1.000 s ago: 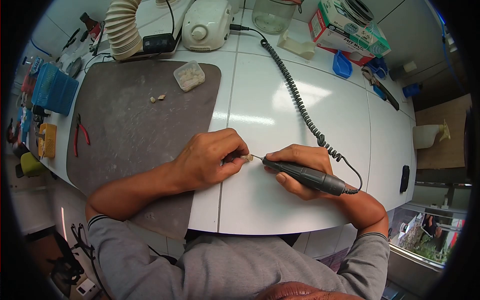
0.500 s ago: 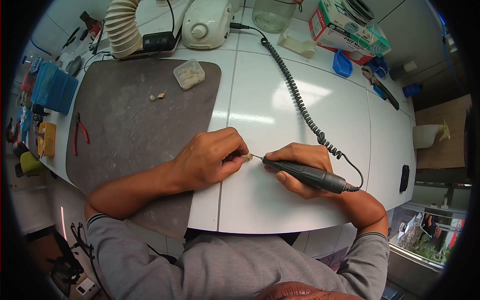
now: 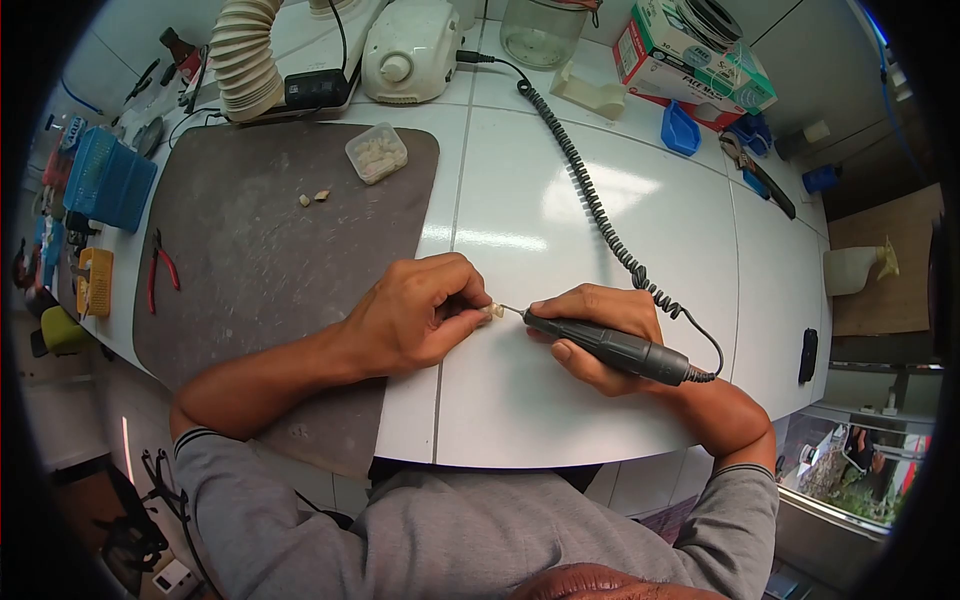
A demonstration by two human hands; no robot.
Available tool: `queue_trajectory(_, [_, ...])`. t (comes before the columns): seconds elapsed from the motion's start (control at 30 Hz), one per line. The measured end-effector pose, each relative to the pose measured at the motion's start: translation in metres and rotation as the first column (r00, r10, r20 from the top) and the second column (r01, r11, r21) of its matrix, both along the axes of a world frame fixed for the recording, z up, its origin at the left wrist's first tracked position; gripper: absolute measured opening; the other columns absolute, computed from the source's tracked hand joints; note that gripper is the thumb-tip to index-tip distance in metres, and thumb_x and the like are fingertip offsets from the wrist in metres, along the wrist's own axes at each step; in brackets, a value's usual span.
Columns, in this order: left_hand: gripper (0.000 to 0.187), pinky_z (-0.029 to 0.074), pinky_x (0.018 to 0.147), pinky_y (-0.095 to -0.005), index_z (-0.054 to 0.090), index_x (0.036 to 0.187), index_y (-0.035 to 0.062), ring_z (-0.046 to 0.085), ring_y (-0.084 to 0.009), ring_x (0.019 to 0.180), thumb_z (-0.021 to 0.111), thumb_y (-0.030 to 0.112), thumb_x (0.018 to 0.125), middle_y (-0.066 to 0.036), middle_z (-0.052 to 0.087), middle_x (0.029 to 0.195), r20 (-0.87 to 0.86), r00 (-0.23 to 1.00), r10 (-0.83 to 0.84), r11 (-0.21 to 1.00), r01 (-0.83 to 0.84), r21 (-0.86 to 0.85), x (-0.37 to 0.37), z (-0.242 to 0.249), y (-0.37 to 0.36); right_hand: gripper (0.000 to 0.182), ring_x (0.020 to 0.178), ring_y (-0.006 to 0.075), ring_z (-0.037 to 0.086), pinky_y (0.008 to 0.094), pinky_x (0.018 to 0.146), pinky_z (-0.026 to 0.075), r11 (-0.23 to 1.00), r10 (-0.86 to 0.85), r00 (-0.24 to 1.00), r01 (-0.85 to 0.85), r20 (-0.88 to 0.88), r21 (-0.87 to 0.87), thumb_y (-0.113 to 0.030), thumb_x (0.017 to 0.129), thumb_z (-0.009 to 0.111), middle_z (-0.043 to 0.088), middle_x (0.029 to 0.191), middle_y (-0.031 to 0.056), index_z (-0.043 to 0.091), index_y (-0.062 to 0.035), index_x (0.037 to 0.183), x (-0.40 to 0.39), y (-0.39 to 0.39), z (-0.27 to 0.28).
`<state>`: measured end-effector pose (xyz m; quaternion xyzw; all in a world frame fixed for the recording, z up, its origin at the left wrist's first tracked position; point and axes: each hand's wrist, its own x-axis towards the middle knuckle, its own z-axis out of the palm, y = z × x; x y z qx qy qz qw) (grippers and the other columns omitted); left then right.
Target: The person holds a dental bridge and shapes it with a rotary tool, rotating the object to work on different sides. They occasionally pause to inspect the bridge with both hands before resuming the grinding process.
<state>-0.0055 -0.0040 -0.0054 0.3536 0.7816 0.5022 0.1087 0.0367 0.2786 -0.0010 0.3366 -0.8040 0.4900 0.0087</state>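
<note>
Between its fingertips my left hand (image 3: 420, 311) pinches a small cream-coloured piece (image 3: 496, 311), over the white tiled table. My right hand (image 3: 604, 325) is wrapped round a black rotary handpiece (image 3: 610, 348), held like a pen. Its thin metal bit points left, and the tip is at the small piece; whether they touch is too small to tell. A coiled black cord (image 3: 590, 190) runs from the back of the handpiece up to a white control box (image 3: 408, 55).
On the grey mat (image 3: 270, 240) are a clear container of pale pieces (image 3: 377, 154), two loose bits (image 3: 313, 198) and red pliers (image 3: 162, 270). Baskets (image 3: 108, 180) stand left. A glass jar (image 3: 540, 35), mask box (image 3: 690, 70), blue tray (image 3: 681, 129) and cutter (image 3: 765, 180) lie beyond.
The small piece and my left fingertips have shifted and turned slightly. My right hand keeps its hold on the handpiece, nearly unmoved. The whole view has shifted a little.
</note>
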Motion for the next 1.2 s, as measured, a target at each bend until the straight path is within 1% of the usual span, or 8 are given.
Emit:
queue_trajectory(0.1, [0.014,0.047,0.055,-0.0265,0.068,0.097,-0.0008,0.062,-0.0112,0.064,0.08,0.0,0.089,-0.007,0.071,0.092,0.01,1.0,0.0,1.0,0.0,-0.002,0.0002,-0.0011,-0.0007,0.034,0.085,0.0263,0.081,0.0352,0.079,0.065,1.0,0.025,0.999,-0.025,0.042,0.007,-0.017,0.091,0.071,0.08,0.096,0.0173,0.072,0.0046,0.118,0.0007,0.0026,0.0013])
queue_trajectory(0.2, [0.014,0.048,0.056,-0.0265,0.068,0.097,-0.0006,0.062,-0.0114,0.065,0.08,0.001,0.089,-0.007,0.071,0.092,0.004,1.0,-0.002,1.0,0.002,-0.003,-0.0003,-0.002,-0.0009,0.035,0.086,0.0264,0.081,0.0349,0.079,0.065,1.0,0.013,0.999,-0.014,0.053,0.023,-0.018,0.092,0.071,0.08,0.097,0.0178,0.073,0.0047,0.118,0.0007,0.0005,0.004])
queue_trajectory(0.3, [0.015,0.048,0.056,-0.0268,0.068,0.096,-0.0005,0.062,-0.0116,0.066,0.08,0.001,0.089,-0.008,0.071,0.093,0.004,1.0,-0.003,1.0,0.003,-0.009,-0.0008,-0.0015,-0.0013,0.033,0.08,0.0218,0.079,0.0311,0.072,0.065,0.999,0.035,0.999,-0.035,-0.002,-0.04,-0.012,0.088,0.076,0.08,0.095,0.0142,0.075,0.0009,0.119,-0.0002,0.0005,-0.0021])
queue_trajectory(0.7, [0.015,0.048,0.056,-0.0269,0.067,0.096,-0.0005,0.064,-0.0127,0.067,0.08,0.001,0.089,-0.008,0.071,0.092,0.005,1.0,-0.005,1.0,0.005,-0.007,-0.0009,-0.0031,-0.0012,0.033,0.081,0.0228,0.079,0.0317,0.073,0.065,0.998,0.043,0.999,-0.043,-0.008,-0.034,-0.011,0.089,0.076,0.08,0.097,0.0156,0.075,0.0021,0.118,-0.0004,-0.0002,-0.0015])
queue_trajectory(0.8, [0.015,0.048,0.056,-0.0269,0.067,0.096,-0.0005,0.064,-0.0126,0.068,0.08,0.002,0.089,-0.008,0.071,0.091,0.006,1.0,-0.006,1.0,0.006,-0.01,-0.0009,-0.0017,-0.0011,0.032,0.082,0.023,0.08,0.0319,0.073,0.065,1.0,0.02,0.999,-0.02,0.033,-0.007,-0.011,0.088,0.076,0.08,0.097,0.0156,0.075,0.0025,0.118,-0.0002,0.0002,0.0013])
queue_trajectory(0.97, [0.014,0.049,0.057,-0.0275,0.067,0.096,-0.0005,0.065,-0.0134,0.068,0.079,0.003,0.091,-0.008,0.071,0.09,0.025,1.0,0.016,1.0,-0.015,-0.025,-0.0011,0.0009,-0.0006,0.033,0.081,0.0232,0.08,0.0316,0.073,0.065,0.999,0.045,0.999,-0.046,-0.019,-0.026,-0.011,0.088,0.075,0.08,0.095,0.015,0.075,0.0033,0.118,-0.0003,-0.0011,0.0026])
queue_trajectory(1.07, [0.012,0.051,0.061,-0.0294,0.068,0.098,-0.0006,0.067,-0.0157,0.072,0.078,0.002,0.092,-0.009,0.071,0.09,0.038,0.999,0.011,1.0,-0.01,-0.019,-0.0015,0.0014,-0.0003,0.034,0.083,0.0238,0.08,0.0321,0.074,0.065,0.998,0.021,1.0,-0.021,-0.011,-0.052,-0.012,0.088,0.074,0.08,0.096,0.0157,0.074,0.0037,0.118,0.0001,0.0025,0.0036])
queue_trajectory(1.2, [0.019,0.055,0.068,-0.0311,0.072,0.11,-0.0011,0.071,-0.0185,0.078,0.077,0.001,0.092,-0.01,0.072,0.093,0.002,1.0,0.025,1.0,-0.025,0.012,0.0,0.0015,0.0023,0.035,0.086,0.0246,0.081,0.0329,0.077,0.065,0.992,0.004,1.0,-0.002,0.011,-0.129,-0.014,0.089,0.073,0.08,0.098,0.0168,0.073,0.0038,0.119,-0.0003,0.0056,0.0011])
